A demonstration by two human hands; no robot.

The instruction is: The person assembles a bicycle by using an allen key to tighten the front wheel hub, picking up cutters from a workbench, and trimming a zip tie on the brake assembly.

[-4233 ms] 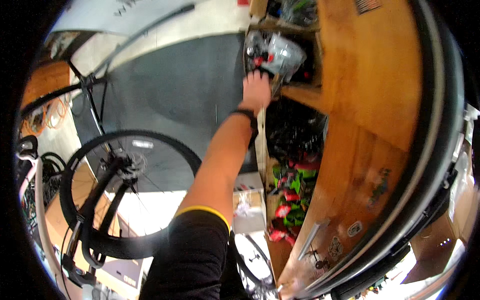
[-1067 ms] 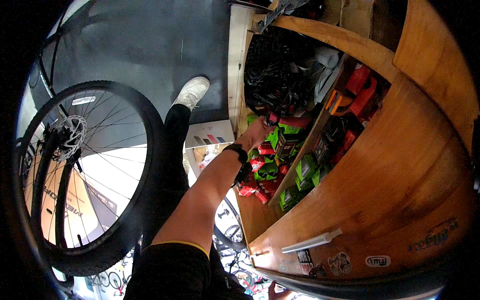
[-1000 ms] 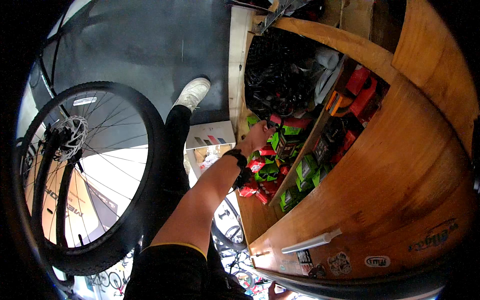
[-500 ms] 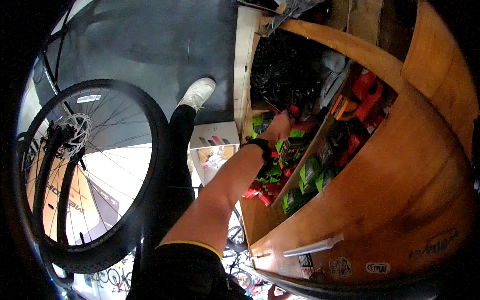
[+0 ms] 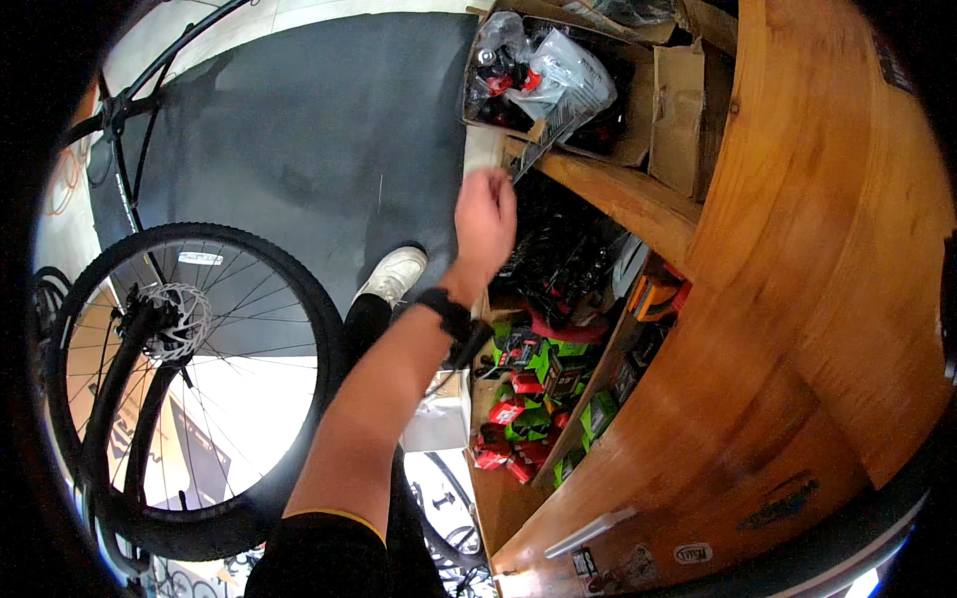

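Note:
My left hand [image 5: 485, 224] is raised at the left edge of an open wooden cabinet, its fingers curled and slightly blurred. Whatever it may hold is hidden. Close to the fingers, a grey translucent plastic strip [image 5: 556, 135] hangs over the shelf edge. A black band [image 5: 446, 314] circles my wrist. Below the hand lie tangled black items [image 5: 563, 249] in dark plastic, then green-and-black packages [image 5: 568, 369] and small red packages [image 5: 505, 411]. My right hand is out of view.
A cardboard box [image 5: 638, 135] with a clear plastic bag [image 5: 573, 75] sits on the upper shelf. At left stands a bicycle wheel [image 5: 324, 339] with a disc rotor. A wooden panel [image 5: 788, 329] rises at right. My white shoe [image 5: 396, 274] rests on dark matting [image 5: 299, 130].
My left hand has come out of the compartment of green and red packages and moved up to the cabinet's edge. The view has shifted, bringing the upper cardboard box into sight.

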